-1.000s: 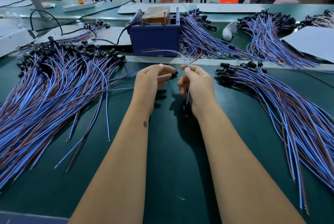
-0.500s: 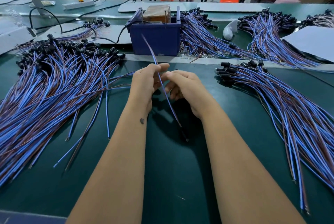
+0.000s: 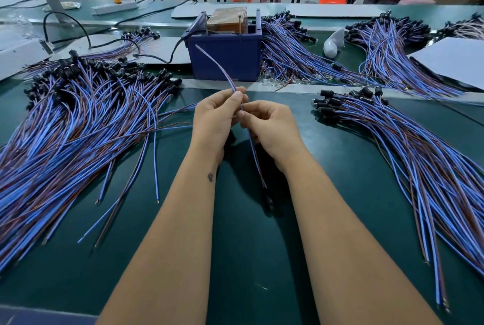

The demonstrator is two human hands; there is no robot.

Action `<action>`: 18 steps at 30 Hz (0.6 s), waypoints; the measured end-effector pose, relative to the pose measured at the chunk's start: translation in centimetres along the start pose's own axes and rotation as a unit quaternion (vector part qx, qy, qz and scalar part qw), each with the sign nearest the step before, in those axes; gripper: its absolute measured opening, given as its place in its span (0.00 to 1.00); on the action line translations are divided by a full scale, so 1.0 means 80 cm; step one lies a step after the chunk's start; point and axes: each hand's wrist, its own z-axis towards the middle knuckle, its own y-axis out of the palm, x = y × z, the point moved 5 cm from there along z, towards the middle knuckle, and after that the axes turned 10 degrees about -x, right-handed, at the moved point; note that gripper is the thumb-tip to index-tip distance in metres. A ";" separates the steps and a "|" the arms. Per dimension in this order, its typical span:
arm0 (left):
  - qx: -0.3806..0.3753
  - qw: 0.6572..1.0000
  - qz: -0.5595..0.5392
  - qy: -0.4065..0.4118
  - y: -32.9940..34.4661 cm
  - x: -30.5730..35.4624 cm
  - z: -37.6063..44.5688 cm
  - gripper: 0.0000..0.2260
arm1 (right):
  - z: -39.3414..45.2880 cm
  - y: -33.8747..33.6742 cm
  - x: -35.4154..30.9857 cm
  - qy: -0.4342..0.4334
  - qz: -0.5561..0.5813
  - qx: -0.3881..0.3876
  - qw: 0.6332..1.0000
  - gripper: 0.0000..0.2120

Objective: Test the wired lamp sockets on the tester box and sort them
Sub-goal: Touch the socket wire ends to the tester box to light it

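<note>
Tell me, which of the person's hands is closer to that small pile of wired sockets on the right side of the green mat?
Right. The right hand sits just left of the small pile, with bare green mat between them. The left hand is farther away, beyond the right hand; both pinch one wired socket.

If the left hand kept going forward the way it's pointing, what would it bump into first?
Probably the blue tester box, which sits straight ahead of the left hand; bare mat lies between, though depth is hard to judge.

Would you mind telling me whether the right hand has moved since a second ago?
Yes. The right hand has shifted left, closing against the left hand, judged against the fixed blue tester box.
</note>
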 end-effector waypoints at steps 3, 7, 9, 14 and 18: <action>0.002 1.000 0.015 -0.010 -0.002 -0.003 0.001 0.07 | 0.000 -0.001 0.001 0.006 -0.020 0.011 1.000 0.06; -0.009 0.997 0.072 -0.008 0.002 -0.004 0.001 0.10 | 0.000 -0.005 0.000 0.010 -0.002 0.037 0.999 0.03; -0.012 0.996 0.083 -0.002 0.004 -0.003 0.000 0.10 | 0.001 -0.007 0.000 0.013 -0.003 0.041 0.999 0.03; 0.004 0.996 0.094 0.008 0.004 -0.002 -0.001 0.10 | 0.002 -0.009 -0.001 0.011 -0.030 0.049 0.998 0.08; 0.041 0.992 0.123 0.002 -0.006 -0.004 0.002 0.11 | 0.000 -0.015 0.001 0.016 -0.039 0.076 0.996 0.08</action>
